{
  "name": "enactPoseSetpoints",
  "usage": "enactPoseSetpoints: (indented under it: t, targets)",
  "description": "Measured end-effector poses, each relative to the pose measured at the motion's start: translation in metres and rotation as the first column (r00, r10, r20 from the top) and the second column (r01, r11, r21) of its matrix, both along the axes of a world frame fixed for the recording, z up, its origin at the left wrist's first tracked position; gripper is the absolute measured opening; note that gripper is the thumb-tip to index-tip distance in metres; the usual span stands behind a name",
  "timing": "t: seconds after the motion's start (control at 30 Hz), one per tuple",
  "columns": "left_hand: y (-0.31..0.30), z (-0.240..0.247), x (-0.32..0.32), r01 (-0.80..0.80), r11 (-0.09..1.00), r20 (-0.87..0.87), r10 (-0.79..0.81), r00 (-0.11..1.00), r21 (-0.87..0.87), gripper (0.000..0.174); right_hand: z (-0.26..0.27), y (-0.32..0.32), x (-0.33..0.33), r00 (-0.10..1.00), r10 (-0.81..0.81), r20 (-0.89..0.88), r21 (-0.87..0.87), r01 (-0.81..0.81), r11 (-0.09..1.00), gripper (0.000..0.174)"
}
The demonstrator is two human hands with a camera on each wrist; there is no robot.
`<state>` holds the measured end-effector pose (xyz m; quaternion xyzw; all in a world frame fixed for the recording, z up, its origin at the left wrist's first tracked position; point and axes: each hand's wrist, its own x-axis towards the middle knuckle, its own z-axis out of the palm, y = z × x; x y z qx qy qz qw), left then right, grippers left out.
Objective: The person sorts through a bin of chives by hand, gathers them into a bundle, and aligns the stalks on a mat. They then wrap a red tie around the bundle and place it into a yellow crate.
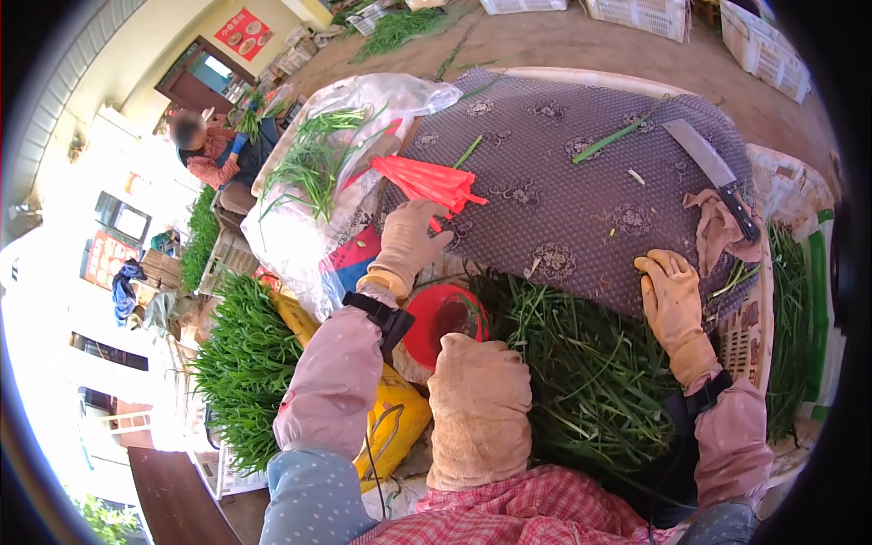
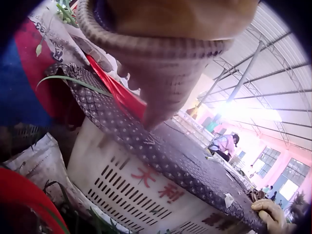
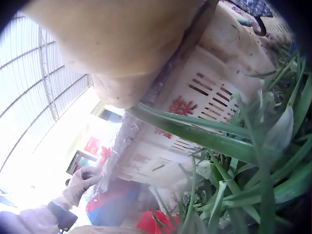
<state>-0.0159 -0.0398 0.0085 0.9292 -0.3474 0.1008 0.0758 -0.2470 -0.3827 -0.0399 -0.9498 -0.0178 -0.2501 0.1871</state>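
A bundle of red plastic strips point(image 1: 427, 182) lies on the patterned cloth point(image 1: 536, 154) that covers the work surface. My gloved left hand point(image 1: 413, 241) is at its near end, thumb and fingertips pinching the red strip point(image 2: 119, 92) in the left wrist view. My right hand point(image 1: 670, 295), in a yellowish glove, rests at the cloth's near edge, fingers loosely bent and holding nothing. Below it lies a heap of long green leafy stalks point(image 1: 581, 381), some close to the right wrist camera. A kitchen knife point(image 1: 713, 168) lies at the right, its handle by a brown rag point(image 1: 718, 232).
A red bucket point(image 1: 443, 322) stands between my left arm and knee. Cut greens point(image 1: 318, 159) lie on clear plastic at the left, bundled greens point(image 1: 245, 372) below. A white slatted crate point(image 2: 126, 190) supports the cloth. Another person point(image 1: 227, 154) sits at far left.
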Motion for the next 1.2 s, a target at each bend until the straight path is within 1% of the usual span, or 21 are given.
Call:
enactPoseSetpoints:
  t: [0.07, 0.1, 0.17, 0.2, 0.27, 0.33, 0.4, 0.43, 0.5, 0.57, 0.67, 0.7, 0.8, 0.87, 0.93, 0.97, 1.0, 1.03, 1.1, 1.13, 1.2]
  targets:
    - [-0.015, 0.001, 0.001, -0.131, 0.99, 0.018, 0.13, 0.991, 0.048, 0.037, 0.0, -0.001, -0.001, 1.0, -0.02, -0.005, -0.022, 0.02, 1.0, 0.024]
    - [-0.024, 0.003, -0.001, -0.125, 0.991, 0.017, 0.124, 0.992, 0.047, 0.037, 0.0, 0.0, -0.001, 1.0, -0.02, -0.012, -0.018, 0.02, 1.0, 0.024]
    - [-0.042, 0.007, -0.004, -0.047, 0.999, 0.161, 0.044, 0.986, 0.018, 0.042, -0.001, 0.0, -0.001, 1.0, -0.023, -0.017, -0.012, 0.023, 1.0, 0.024]
    - [-0.048, 0.004, -0.001, -0.046, 0.999, 0.161, 0.042, 0.986, 0.019, 0.042, -0.002, -0.001, 0.0, 1.0, -0.027, -0.011, -0.027, 0.027, 0.999, 0.024]
    - [-0.059, -0.004, 0.01, 0.083, 0.992, 0.236, -0.103, 0.966, 0.096, 0.04, -0.002, -0.001, -0.001, 0.999, -0.034, -0.009, -0.045, 0.034, 0.998, 0.024]
    - [-0.066, -0.017, 0.025, 0.104, 0.987, 0.278, -0.134, 0.951, 0.122, 0.031, 0.0, -0.001, -0.001, 1.0, -0.015, 0.0, -0.014, 0.015, 1.0, 0.023]
    - [-0.073, -0.025, 0.033, -0.001, 0.972, -0.028, 0.008, 1.0, 0.235, 0.024, -0.001, -0.003, -0.001, 1.0, -0.027, -0.004, -0.013, 0.027, 1.0, 0.023]
    - [-0.078, -0.016, 0.017, -0.017, 0.998, -0.079, 0.022, 0.997, 0.063, 0.018, -0.002, -0.001, -0.001, 1.0, -0.028, -0.008, -0.004, 0.028, 1.0, 0.023]
    - [-0.089, -0.002, -0.023, 0.106, 0.945, -0.115, -0.148, 0.982, -0.309, 0.015, -0.003, -0.002, 0.001, 1.0, -0.028, -0.006, -0.003, 0.028, 1.0, 0.023]
    - [-0.104, 0.013, -0.062, 0.397, 0.862, 0.085, -0.392, 0.916, -0.315, 0.016, -0.001, -0.002, 0.0, 0.999, -0.033, -0.011, -0.012, 0.033, 0.999, 0.024]
    - [-0.131, 0.03, -0.115, 0.383, 0.766, -0.06, -0.478, 0.876, -0.516, 0.02, -0.004, -0.004, 0.0, 1.0, -0.025, -0.015, 0.013, 0.025, 1.0, 0.023]
    - [-0.141, 0.025, -0.119, 0.398, 0.754, -0.062, -0.499, 0.864, -0.522, 0.02, -0.005, -0.004, 0.0, 1.0, -0.02, 0.008, 0.022, 0.02, 1.0, 0.023]
    - [-0.162, -0.003, -0.118, 0.348, 0.752, -0.172, -0.517, 0.839, -0.56, 0.019, -0.005, -0.004, 0.0, 0.999, -0.031, -0.024, 0.03, 0.031, 0.999, 0.023]
    - [-0.173, -0.031, -0.104, 0.21, 0.741, -0.248, -0.456, 0.855, -0.638, 0.019, -0.001, -0.003, -0.002, 0.992, -0.033, -0.123, -0.039, 0.028, 0.999, 0.025]
    - [-0.17, -0.036, -0.099, 0.068, 0.775, -0.402, -0.399, 0.824, -0.629, 0.017, 0.035, 0.005, -0.033, 0.969, 0.061, -0.239, 0.057, -0.049, 0.997, 0.029]
    - [-0.173, -0.02, -0.107, -0.137, 0.779, -0.615, -0.359, 0.702, -0.612, 0.019, 0.045, 0.007, -0.051, 0.979, 0.141, -0.146, 0.166, -0.116, 0.979, 0.03]
    - [-0.173, -0.013, -0.113, -0.175, 0.784, -0.663, -0.356, 0.659, -0.595, 0.021, 0.059, 0.007, -0.075, 0.976, 0.208, -0.065, 0.224, -0.189, 0.956, 0.03]
    - [-0.168, -0.017, -0.107, -0.063, 0.794, -0.635, -0.432, 0.641, -0.604, 0.024, 0.078, 0.003, -0.099, 0.957, 0.274, -0.09, 0.295, -0.237, 0.925, 0.03]
    - [-0.155, -0.027, -0.096, 0.026, 0.825, -0.658, -0.469, 0.588, -0.565, 0.029, 0.106, -0.015, -0.141, 0.92, 0.327, -0.214, 0.28, -0.263, 0.923, 0.029]
    - [-0.159, -0.018, -0.101, 0.019, 0.805, -0.69, -0.52, 0.503, -0.593, 0.039, 0.122, -0.031, -0.16, 0.89, 0.349, -0.292, 0.261, -0.277, 0.925, 0.03]
    - [-0.162, 0.025, -0.121, -0.098, 0.947, -0.879, -0.241, 0.412, -0.306, 0.05, 0.156, -0.073, -0.202, 0.926, 0.247, -0.287, 0.29, -0.162, 0.943, 0.029]
